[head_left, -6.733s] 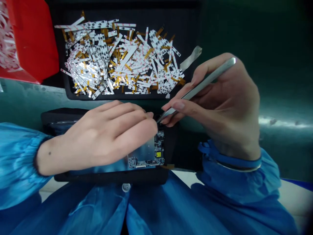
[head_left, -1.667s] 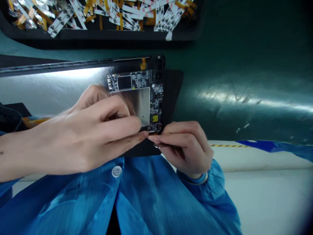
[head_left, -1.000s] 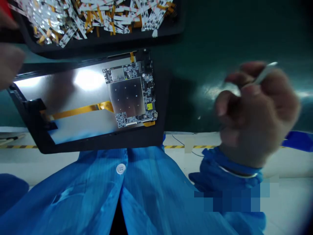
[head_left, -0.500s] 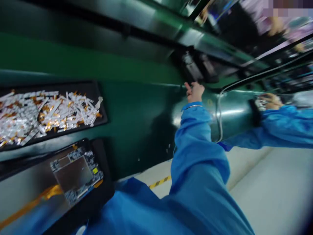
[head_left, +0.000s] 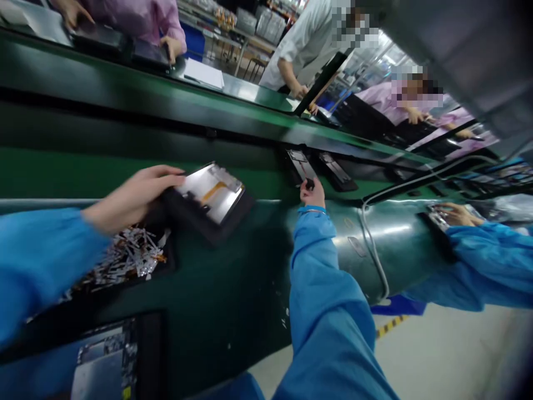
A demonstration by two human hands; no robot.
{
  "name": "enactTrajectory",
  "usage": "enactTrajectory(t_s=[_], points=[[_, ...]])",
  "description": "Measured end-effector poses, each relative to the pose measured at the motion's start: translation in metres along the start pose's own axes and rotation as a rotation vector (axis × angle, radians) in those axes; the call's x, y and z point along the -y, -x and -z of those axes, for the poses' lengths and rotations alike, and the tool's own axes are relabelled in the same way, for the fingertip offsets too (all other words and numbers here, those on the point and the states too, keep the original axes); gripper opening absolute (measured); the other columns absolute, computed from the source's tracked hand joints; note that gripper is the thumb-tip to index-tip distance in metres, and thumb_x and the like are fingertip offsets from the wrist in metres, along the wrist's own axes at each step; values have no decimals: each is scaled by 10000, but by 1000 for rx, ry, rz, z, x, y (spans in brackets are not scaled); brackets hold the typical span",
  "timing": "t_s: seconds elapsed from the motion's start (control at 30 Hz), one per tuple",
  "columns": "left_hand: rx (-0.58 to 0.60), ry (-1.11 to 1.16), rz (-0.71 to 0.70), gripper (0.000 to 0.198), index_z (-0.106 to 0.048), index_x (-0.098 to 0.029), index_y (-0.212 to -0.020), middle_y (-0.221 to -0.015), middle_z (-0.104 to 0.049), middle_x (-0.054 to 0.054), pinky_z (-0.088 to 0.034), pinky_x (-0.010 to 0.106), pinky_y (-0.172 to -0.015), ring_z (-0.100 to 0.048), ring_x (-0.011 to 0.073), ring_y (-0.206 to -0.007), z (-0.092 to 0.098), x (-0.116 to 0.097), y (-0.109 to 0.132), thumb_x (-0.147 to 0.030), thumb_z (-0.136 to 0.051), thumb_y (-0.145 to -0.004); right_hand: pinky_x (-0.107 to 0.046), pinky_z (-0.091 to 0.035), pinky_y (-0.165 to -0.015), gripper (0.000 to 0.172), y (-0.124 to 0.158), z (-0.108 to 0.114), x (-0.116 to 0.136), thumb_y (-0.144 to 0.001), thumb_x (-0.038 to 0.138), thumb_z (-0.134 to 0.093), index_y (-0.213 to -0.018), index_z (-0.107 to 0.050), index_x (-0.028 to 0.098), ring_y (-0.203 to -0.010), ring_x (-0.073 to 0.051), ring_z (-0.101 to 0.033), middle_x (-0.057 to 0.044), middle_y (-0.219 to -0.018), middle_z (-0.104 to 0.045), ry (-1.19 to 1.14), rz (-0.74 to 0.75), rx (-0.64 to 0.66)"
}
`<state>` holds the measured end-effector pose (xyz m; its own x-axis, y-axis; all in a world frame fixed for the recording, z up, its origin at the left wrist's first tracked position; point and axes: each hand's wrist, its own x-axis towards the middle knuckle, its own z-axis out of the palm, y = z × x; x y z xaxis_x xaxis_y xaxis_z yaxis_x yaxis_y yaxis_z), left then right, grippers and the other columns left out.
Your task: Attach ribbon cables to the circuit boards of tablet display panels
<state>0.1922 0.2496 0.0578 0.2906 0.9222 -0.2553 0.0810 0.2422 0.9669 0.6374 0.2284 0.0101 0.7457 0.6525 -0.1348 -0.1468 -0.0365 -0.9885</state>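
My left hand (head_left: 133,197) grips the near edge of a black open-backed tablet (head_left: 208,194) and holds it tilted above the green bench; its silver inner panel and an orange flex cable face up. My right hand (head_left: 312,193) is stretched far out to the conveyor belt, its fingers pinched on the near end of a narrow black device (head_left: 300,165) lying there. A second narrow device (head_left: 336,171) lies just right of it. Another open tablet with a bare circuit board (head_left: 104,361) lies at the bottom left.
A black tray of white and orange strips (head_left: 125,258) sits under my left forearm. A grey cable (head_left: 375,250) hangs over the bench edge. A co-worker's hand in a blue sleeve (head_left: 453,214) works at the right. Other people stand across the line (head_left: 300,50).
My head has swung up and right from the tablet at my chest. My right arm reached out to the belt, and my left hand now holds a tablet in the air.
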Motion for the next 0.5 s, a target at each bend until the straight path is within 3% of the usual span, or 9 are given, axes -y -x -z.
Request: enactTrajectory(t_s=[0.1,0.2,0.27,0.4,0.5], points=[[7,9,21,369,-544,-157,-1257,-1225,-592,92,-568,413,-895,-620,209,-1052,-45,-2,-33,-346,-604,-946,-433,-553,-890,368,8,-8,3,-953,371,-598,-1257,-569,165,-1064,-221,-624,-97,-1251,-596,-94,-158,-133],[178,22,55,335,-572,-158,-1221,-1241,-593,94,-555,426,-932,-611,214,-1089,-91,-3,-53,-344,-605,-945,-425,-558,-878,364,15,-17,6,-955,374,-594,-1252,-571,164,-1049,-216,-628,-96,-1240,-601,-170,-224,-202],[307,19,69,295,-599,-158,-1175,-1237,-601,90,-543,430,-956,-605,214,-1106,-105,-4,-50,-336,-612,-941,-419,-561,-869,361,18,-25,6,-956,375,-593,-1247,-573,162,-1037,-212,-631,-94,-1230,-605,-214,-238,-220],[478,49,79,240,-627,-148,-1110,-1209,-622,82,-534,429,-972,-609,207,-1106,-94,-9,-25,-313,-621,-936,-377,-575,-809,333,29,-51,10,-959,372,-590,-1214,-585,158,-965,-187,-643,-84,-1168,-624,-278,-229,-183],[469,125,114,231,-631,-133,-1078,-1154,-642,75,-540,422,-954,-623,198,-1069,-73,-11,-10,-317,-618,-938,-233,-535,-586,253,54,-68,19,-981,378,-554,-1069,-612,149,-690,-96,-596,-28,-926,-638,-304,-199,-98]])
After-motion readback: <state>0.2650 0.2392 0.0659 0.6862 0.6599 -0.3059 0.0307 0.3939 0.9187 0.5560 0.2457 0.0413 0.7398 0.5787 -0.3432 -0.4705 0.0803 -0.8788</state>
